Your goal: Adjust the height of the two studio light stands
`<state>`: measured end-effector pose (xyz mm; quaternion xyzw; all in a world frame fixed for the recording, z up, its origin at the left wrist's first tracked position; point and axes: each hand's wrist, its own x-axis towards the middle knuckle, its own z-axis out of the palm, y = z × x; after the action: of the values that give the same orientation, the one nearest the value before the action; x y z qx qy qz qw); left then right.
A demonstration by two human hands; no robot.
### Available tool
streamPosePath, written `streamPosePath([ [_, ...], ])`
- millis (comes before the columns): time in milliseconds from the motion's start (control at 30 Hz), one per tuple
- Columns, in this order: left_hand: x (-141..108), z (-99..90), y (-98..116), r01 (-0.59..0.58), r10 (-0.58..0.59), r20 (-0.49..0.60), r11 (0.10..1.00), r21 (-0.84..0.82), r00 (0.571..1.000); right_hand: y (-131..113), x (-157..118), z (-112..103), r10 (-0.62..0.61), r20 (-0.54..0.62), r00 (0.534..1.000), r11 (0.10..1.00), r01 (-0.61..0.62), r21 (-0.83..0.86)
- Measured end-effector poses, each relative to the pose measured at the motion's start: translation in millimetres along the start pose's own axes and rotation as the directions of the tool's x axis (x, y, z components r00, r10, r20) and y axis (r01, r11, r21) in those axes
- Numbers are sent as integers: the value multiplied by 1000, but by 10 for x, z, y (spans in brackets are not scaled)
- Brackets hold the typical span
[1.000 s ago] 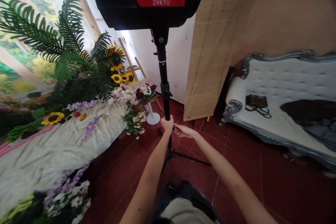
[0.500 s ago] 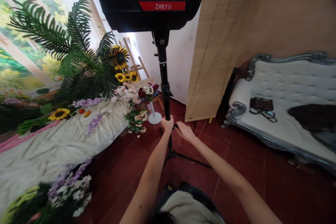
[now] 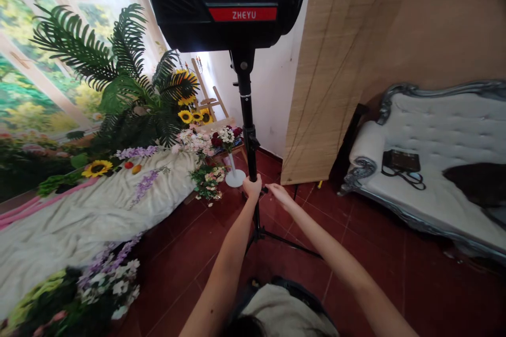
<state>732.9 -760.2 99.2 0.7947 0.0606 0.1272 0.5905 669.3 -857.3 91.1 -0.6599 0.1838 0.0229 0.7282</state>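
The studio light, atop the tripod stand clasped by the left hand, could drop if the clamp knob loosened under a slack hold, though whether the right hand, fingers beside that knob, pinches it I cannot tell
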Motion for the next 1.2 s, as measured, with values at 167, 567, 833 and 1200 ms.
streamPosePath([
  [167, -8, -11, 28, 42, -40, 25, 996, -76, 999, -613, -15, 20, -427, -48, 903, 904, 427, -18],
  [567, 26, -24, 45, 98, -95, 37, 988, -121, 995, -2068, -212, 669, -778, 302, 551, 602, 792, 103],
  [833, -74, -140, -1, 2, 18, 112, 984, -177, 994, -2164, 57, 578, -647, 552, 526, 623, 782, -15],
  [1200, -163, -242, -299, 55, 43, 291, 946, -321, 956, -1329, 100, 603, -639, 371, 673, 685, 718, -124],
])
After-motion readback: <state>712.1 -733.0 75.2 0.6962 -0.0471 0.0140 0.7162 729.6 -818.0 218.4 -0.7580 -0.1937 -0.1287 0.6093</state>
